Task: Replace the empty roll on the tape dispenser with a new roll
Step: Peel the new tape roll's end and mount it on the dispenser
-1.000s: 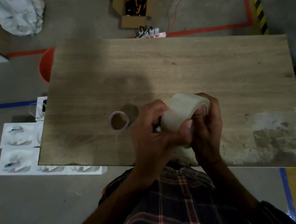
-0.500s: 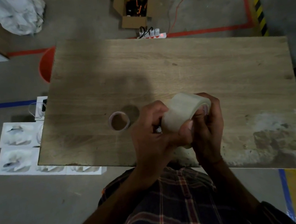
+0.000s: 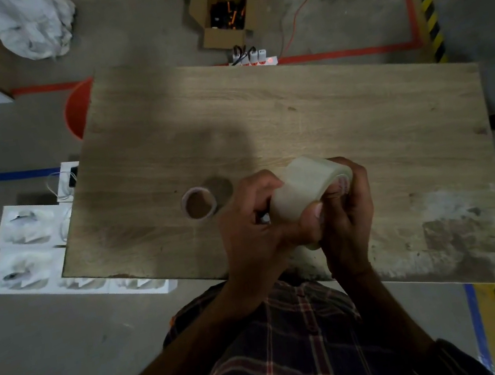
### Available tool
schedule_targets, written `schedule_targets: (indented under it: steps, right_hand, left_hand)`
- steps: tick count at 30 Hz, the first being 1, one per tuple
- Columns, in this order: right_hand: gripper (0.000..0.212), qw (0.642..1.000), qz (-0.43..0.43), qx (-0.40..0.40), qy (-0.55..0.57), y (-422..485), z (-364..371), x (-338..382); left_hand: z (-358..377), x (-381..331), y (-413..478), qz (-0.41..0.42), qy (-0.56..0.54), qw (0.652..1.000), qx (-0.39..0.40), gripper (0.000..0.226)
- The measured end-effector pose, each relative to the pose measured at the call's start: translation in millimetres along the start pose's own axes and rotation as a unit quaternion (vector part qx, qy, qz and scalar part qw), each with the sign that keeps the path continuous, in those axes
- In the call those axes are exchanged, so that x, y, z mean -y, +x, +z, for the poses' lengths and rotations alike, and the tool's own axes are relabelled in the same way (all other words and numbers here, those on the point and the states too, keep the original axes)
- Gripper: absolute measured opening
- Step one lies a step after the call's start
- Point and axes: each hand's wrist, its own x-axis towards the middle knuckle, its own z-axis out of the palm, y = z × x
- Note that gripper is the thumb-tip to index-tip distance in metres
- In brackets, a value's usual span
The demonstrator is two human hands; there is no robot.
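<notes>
Both hands hold a full roll of clear tape (image 3: 304, 188) above the near edge of the wooden table (image 3: 309, 114). My left hand (image 3: 252, 231) grips the roll from the left, its thumb lying across the roll's near side. My right hand (image 3: 349, 210) grips it from the right, with fingers curled at the roll's open end. A small part of the dispenser may show between my hands, but it is mostly hidden. The empty cardboard core (image 3: 198, 202) lies flat on the table just left of my left hand.
On the floor beyond the table stand an open cardboard box (image 3: 222, 8) and a power strip (image 3: 252, 59). An orange bucket (image 3: 75, 110) sits by the far left corner. White packets (image 3: 23, 246) lie on the floor at the left.
</notes>
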Motion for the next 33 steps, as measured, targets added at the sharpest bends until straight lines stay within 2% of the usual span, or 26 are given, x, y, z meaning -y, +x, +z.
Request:
schedule_targets:
  steps: [5,9,14,19,23,26,29,33]
  right_hand:
    - [0.037,1.000,0.001,-0.001,0.000,-1,0,2]
    - [0.024,1.000,0.005,-0.002,0.004,0,-1,0]
    - [0.037,1.000,-0.001,0.000,0.000,-1,-1,2]
    - [0.033,1.000,-0.005,0.009,0.003,0,-3,2]
    - [0.021,0.999,0.021,0.017,0.047,2,-6,-5]
    - [0.024,0.996,0.040,0.023,0.078,5,-9,-10]
    - [0.028,0.995,0.050,0.040,0.078,4,-10,-13]
    - [0.023,0.995,0.048,0.043,0.076,3,-11,-12]
  left_hand:
    - [1,1,-3,0.000,-0.005,1.000,-0.018,0.036]
    - [2,-3,-3,-0.022,-0.010,1.000,-0.015,0.046]
    - [2,-1,-3,-0.019,-0.013,1.000,-0.005,0.042]
    - [2,-2,-5,-0.028,-0.008,1.000,-0.008,0.039]
    - [-8,-8,2,-0.085,-0.036,0.994,0.059,0.040]
    - [-23,-8,18,-0.037,0.028,0.991,0.126,0.026]
    - [-33,-9,36,0.026,0.086,0.985,0.150,0.020]
    - [-37,-10,46,0.052,0.100,0.978,0.174,0.018]
